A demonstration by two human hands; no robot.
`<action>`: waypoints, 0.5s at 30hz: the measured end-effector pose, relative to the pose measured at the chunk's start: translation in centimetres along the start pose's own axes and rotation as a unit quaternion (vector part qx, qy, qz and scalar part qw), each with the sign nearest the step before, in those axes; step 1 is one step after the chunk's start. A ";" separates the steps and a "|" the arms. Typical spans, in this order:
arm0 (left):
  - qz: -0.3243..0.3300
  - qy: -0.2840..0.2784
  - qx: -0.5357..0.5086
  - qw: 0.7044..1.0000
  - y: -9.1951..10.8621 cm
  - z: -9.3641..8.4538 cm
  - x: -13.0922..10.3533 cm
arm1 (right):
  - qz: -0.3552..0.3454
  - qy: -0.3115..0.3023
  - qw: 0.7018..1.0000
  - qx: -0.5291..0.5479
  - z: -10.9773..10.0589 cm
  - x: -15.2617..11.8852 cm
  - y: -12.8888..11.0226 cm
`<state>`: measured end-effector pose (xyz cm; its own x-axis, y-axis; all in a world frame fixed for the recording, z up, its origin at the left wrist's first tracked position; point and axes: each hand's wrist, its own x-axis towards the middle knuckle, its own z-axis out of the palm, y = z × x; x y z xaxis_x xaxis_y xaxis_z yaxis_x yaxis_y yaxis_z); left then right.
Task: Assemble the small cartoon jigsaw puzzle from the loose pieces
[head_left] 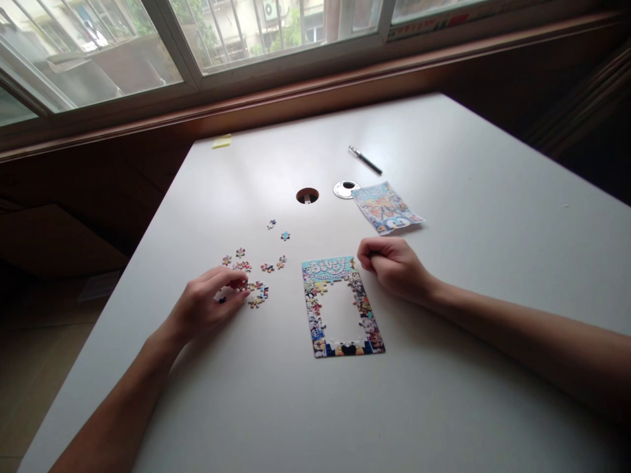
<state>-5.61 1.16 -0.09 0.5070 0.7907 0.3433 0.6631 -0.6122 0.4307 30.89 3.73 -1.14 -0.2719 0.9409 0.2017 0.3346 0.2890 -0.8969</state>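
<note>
A jigsaw puzzle (331, 268) lies flat before me, its colourful border joined and its middle showing bare white. Left of it, my left hand (210, 303) bends over loose puzzle pieces (256, 294), thumb and fingertips drawn together on a puzzle piece that they partly cover. Several more pieces are scattered just beyond these fingers. My right hand (394, 266) rests as a closed fist on the table beside the puzzle's upper right corner. Nothing shows in that fist, though its inside is turned away.
A printed picture sheet (387, 207) lies past my right hand, by a round metal cover (345, 189). Behind it is a black pen (365, 160). The white table (276, 407) has a round cable hole (307, 196) and yellow tape (221, 141) near its far edge, below the window.
</note>
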 end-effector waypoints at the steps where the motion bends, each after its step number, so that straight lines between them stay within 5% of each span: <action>1: 0.000 0.000 -0.001 1.000 0.0 0.0 0.0 | -0.001 0.000 1.000 -0.001 0.0 0.0 0.0; 15: -0.004 0.053 -0.002 0.999 0.3 0.0 0.2 | -0.004 -0.001 1.000 -0.001 0.0 0.0 0.3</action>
<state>-5.29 1.13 0.08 0.4413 0.7897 0.4263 0.6643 -0.6068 0.4364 31.04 3.78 -1.40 -0.2759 0.9382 0.2088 0.3338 0.2973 -0.8945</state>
